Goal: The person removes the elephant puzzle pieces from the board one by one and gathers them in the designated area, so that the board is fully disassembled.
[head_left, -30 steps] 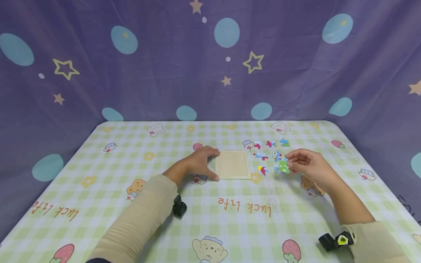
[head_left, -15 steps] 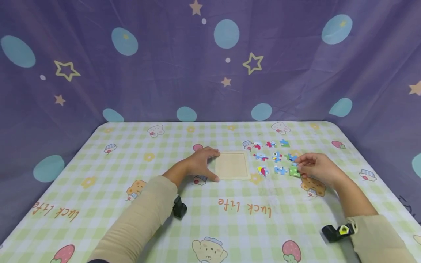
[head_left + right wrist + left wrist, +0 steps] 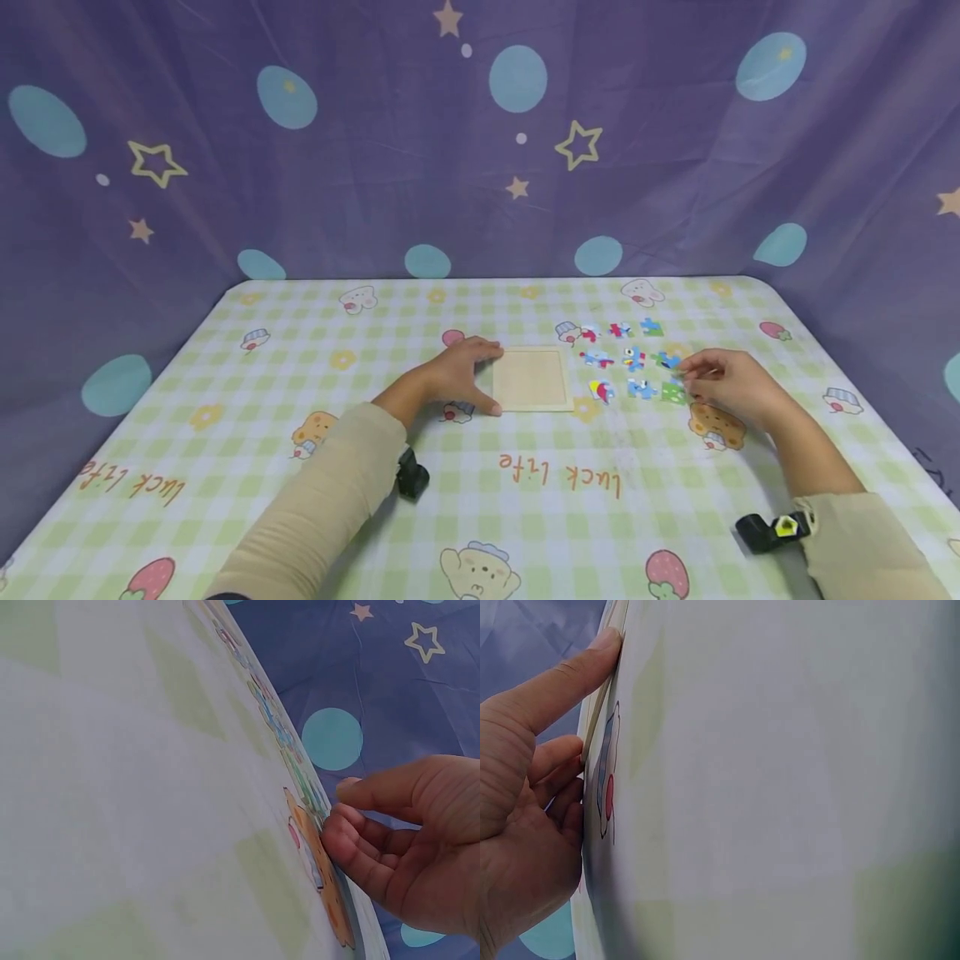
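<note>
In the head view, a square wooden puzzle tray (image 3: 531,380) lies on the table, bare inside its raised rim. My left hand (image 3: 459,372) holds the tray's left side, thumb at the near corner and fingers at the far one. Several jigsaw pieces (image 3: 633,358) lie in loose rows right of the tray. At the near right of these is a green puzzle piece (image 3: 672,392), flat on the cloth. My right hand (image 3: 723,379) is just beside it; in the right wrist view, thumb and fingertips (image 3: 349,787) are slightly apart with nothing seen between them.
A checked tablecloth (image 3: 375,533) with printed cartoons covers the table. A purple curtain (image 3: 360,183) hangs behind the far edge. Black wrist cameras (image 3: 411,477) sit at both cuffs.
My right hand has carried the green puzzle piece rightward, set it down at the row's right end and let it go. The left hand has stayed at the tray.
</note>
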Action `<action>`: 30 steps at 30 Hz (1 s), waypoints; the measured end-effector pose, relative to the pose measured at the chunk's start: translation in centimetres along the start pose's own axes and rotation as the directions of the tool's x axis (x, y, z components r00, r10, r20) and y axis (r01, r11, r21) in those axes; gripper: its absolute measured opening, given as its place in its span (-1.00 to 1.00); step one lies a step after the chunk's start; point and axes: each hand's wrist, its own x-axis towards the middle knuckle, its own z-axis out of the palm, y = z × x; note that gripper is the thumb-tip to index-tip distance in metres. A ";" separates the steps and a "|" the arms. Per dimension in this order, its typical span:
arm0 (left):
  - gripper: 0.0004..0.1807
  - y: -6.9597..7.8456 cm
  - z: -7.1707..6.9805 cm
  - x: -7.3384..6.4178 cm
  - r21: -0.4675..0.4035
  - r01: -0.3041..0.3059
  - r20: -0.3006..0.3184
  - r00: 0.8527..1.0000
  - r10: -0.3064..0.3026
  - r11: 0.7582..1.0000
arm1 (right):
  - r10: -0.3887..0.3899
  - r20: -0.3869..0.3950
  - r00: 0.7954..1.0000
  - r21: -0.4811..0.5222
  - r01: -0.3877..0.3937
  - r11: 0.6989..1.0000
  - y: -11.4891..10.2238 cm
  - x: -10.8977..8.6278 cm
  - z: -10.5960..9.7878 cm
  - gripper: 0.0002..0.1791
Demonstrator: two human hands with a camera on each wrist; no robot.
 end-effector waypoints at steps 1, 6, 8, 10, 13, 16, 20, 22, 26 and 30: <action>0.08 0.0 0.0 0.0 -0.002 0.001 -0.001 1.000 -0.001 1.000 | -0.006 -0.010 1.000 -0.012 0.006 1.000 -0.1 -0.1 -0.1 -0.68; 0.09 -0.5 -0.2 -0.2 -0.026 0.010 -0.016 1.000 -0.010 1.000 | -0.059 -0.071 0.996 -0.125 0.049 0.991 -0.9 -0.7 -0.2 -0.68; 0.08 -0.8 -0.2 -0.3 -0.052 0.015 -0.023 1.000 -0.016 0.999 | -0.081 -0.099 0.992 -0.162 0.065 0.985 -1.2 -0.9 -0.3 -0.67; 0.06 -1.1 -0.2 -0.6 -0.100 0.008 -0.040 0.999 -0.013 0.995 | -0.105 -0.124 0.987 -0.177 0.082 0.981 -1.4 -1.1 -0.4 -0.65; -0.01 -1.5 -0.2 -0.9 -0.206 0.011 -0.083 0.996 -0.029 0.978 | -0.145 -0.158 0.977 -0.163 0.119 0.979 -1.6 -1.4 -0.5 -0.64; -0.12 -1.8 -0.4 -1.5 -0.343 -0.009 -0.141 0.989 -0.042 0.939 | -0.190 -0.177 0.966 -0.129 0.169 0.977 -1.8 -1.7 -0.4 -0.62; -0.26 -2.0 -0.6 -2.5 -0.501 -0.084 -0.200 0.979 -0.022 0.861 | -0.231 -0.161 0.960 -0.081 0.220 0.972 -1.8 -2.3 -0.2 -0.57; -0.29 -2.0 -0.7 -3.2 -0.538 -0.121 -0.225 0.974 -0.004 0.834 | -0.242 -0.148 0.959 -0.074 0.233 0.970 -1.8 -2.6 -0.1 -0.52; -0.33 -2.2 -1.1 -5.0 -0.554 -0.169 -0.276 0.961 0.012 0.815 | -0.245 -0.146 0.959 -0.092 0.233 0.968 -1.8 -3.2 -0.2 -0.44; -0.35 -2.5 -1.9 -7.1 -0.552 -0.210 -0.342 0.940 0.011 0.807 | -0.252 -0.174 0.952 -0.106 0.236 0.966 -1.6 -3.9 -0.6 -0.38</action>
